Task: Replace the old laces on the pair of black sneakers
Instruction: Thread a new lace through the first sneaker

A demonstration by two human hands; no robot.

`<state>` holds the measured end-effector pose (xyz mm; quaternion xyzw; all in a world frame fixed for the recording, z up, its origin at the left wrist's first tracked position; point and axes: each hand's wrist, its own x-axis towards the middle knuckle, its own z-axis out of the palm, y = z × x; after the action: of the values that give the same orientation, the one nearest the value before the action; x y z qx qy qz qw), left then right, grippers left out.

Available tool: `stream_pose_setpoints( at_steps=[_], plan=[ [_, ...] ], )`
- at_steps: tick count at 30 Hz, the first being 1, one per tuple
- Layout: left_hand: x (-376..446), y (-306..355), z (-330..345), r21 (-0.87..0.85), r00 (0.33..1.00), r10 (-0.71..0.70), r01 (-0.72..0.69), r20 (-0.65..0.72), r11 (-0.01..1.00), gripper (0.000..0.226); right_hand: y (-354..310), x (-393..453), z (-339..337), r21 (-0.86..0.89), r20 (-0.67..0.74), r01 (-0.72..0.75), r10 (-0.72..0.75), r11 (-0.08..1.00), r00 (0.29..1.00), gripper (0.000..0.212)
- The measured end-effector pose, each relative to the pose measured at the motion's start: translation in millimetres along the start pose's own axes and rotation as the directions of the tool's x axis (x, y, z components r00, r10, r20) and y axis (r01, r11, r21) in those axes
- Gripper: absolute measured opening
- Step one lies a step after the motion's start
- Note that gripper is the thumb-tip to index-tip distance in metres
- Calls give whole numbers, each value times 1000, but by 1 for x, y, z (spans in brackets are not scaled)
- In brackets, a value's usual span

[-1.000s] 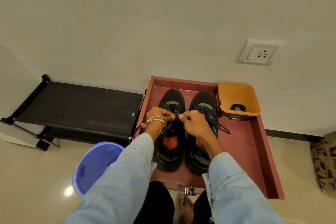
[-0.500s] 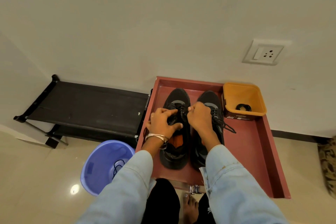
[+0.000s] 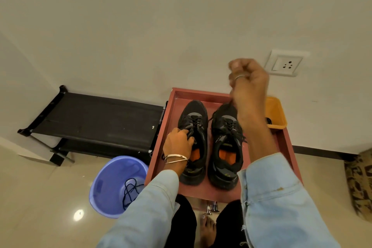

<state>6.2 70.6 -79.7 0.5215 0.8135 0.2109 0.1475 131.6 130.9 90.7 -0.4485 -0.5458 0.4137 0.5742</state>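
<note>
Two black sneakers stand side by side, toes toward the wall, in a red tray (image 3: 209, 194). My left hand (image 3: 177, 144) grips the left sneaker (image 3: 194, 113) at its tongue and laces. My right hand (image 3: 249, 80) is raised high above the right sneaker (image 3: 225, 147), blurred, with fingers pinched shut. A thin black lace (image 3: 231, 99) appears to run down from that hand toward the shoes. The right sneaker's laces hang loose over its side. A loose black lace (image 3: 129, 191) lies coiled in a purple bucket (image 3: 108, 179).
An orange box (image 3: 276, 112) sits in the tray's far right corner, partly behind my right arm. A black low rack (image 3: 96, 115) stands left of the tray against the wall. A wall socket (image 3: 285, 63) is above, a patterned rug (image 3: 360, 183) at the right.
My right hand has risen from the shoes' laces to well above the tray, pinched shut. My left hand stays on the left sneaker. The view has shifted right.
</note>
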Motion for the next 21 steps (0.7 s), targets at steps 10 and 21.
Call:
stream_pose_setpoints(
  at_steps=[10,21],
  plan=[
    [2,-6,4,-72,998,-31,27,-46,997,29,136,-33,17,-854,297,70,372,516,880,37],
    [0,-4,1,-95,997,-71,67,-36,993,30,46,-10,1,39,47,-305,303,952,952,33]
  ],
)
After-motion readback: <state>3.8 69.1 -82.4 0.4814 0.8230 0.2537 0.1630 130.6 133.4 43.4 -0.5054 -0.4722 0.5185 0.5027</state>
